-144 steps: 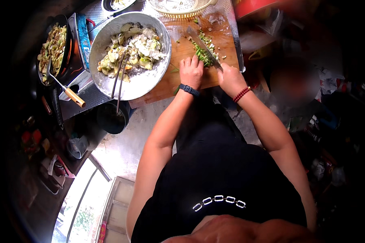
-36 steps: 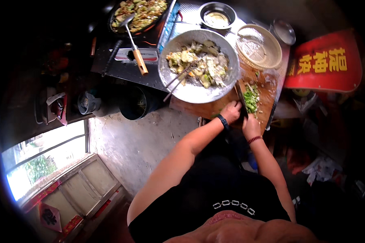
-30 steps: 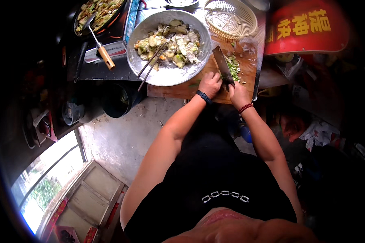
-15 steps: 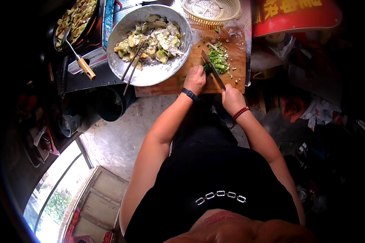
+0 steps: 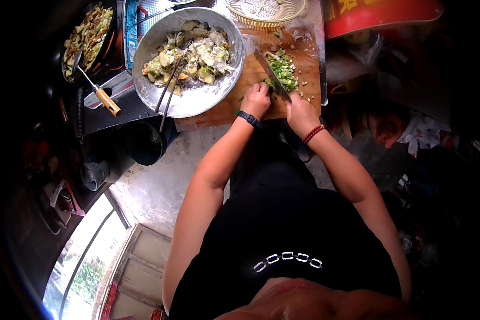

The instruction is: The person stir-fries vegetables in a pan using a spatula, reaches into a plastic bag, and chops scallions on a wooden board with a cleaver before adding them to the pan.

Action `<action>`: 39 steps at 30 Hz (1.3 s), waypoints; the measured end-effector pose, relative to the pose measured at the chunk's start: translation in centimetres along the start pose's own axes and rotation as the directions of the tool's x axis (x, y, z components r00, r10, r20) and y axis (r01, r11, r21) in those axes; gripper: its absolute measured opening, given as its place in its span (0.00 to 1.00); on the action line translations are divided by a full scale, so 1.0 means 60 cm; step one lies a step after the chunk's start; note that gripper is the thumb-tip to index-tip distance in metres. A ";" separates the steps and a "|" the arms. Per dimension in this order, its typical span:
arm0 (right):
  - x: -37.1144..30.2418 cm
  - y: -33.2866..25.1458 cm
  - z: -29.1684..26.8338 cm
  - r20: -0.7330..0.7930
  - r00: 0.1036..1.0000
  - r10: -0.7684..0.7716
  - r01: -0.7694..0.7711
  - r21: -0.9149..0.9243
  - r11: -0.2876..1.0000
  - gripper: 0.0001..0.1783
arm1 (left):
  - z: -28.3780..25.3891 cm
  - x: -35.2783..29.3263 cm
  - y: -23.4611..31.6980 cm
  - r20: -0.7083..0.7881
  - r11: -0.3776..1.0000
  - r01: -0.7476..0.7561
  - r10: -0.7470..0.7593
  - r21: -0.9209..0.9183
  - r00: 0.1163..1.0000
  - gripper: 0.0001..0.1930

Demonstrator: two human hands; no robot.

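My left hand [image 5: 255, 100] is curled on the wooden cutting board [image 5: 310, 58], closed over green scallions mostly hidden beneath it; bits of green show by its fingertips. Gripped by its handle in my right hand [image 5: 302, 114] is a kitchen knife [image 5: 271, 72]. The dark blade slants away to the left, close beside the left fingertips. Chopped scallions [image 5: 286, 72] lie heaped along the blade's right side, with pale pieces scattered around them. Left of my hands a large metal bowl [image 5: 140, 90] holds sliced, flour-dusted vegetables, and a pair of chopsticks [image 5: 168, 98] leans over its near rim.
A cream plastic basket [image 5: 266, 21] stands at the board's far edge. At the far left, a pan [image 5: 112, 37] holds chopped food, with a wooden-handled spatula [image 5: 106, 100] resting in it. A dark bucket [image 5: 146, 146] stands below the counter. Something red [image 5: 384, 21] juts in at the far right.
The knife and my right hand have moved forward, farther from me along the board. My left hand stays nearly in place, and the whole view has shifted slightly.
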State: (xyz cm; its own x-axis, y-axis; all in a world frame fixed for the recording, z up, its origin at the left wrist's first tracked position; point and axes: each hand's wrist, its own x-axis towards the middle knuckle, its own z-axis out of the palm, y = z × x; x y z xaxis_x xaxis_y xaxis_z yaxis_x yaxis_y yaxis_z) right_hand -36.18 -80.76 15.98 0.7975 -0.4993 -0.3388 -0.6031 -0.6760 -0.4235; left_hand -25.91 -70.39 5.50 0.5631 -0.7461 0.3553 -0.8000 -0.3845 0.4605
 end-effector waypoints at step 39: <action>-0.072 0.028 -0.032 -0.241 0.958 -0.154 0.149 -0.038 0.988 0.10 | -0.046 0.027 0.020 -0.077 0.997 -0.066 0.062 -0.039 0.995 0.10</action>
State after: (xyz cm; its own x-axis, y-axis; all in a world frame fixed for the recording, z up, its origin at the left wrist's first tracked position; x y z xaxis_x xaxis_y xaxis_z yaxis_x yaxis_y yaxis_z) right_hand -40.61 -80.77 18.37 0.8610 -0.5055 -0.0568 -0.4767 -0.7630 -0.4366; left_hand -25.40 -70.56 8.90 0.5264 -0.7244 0.4451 -0.8265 -0.3133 0.4676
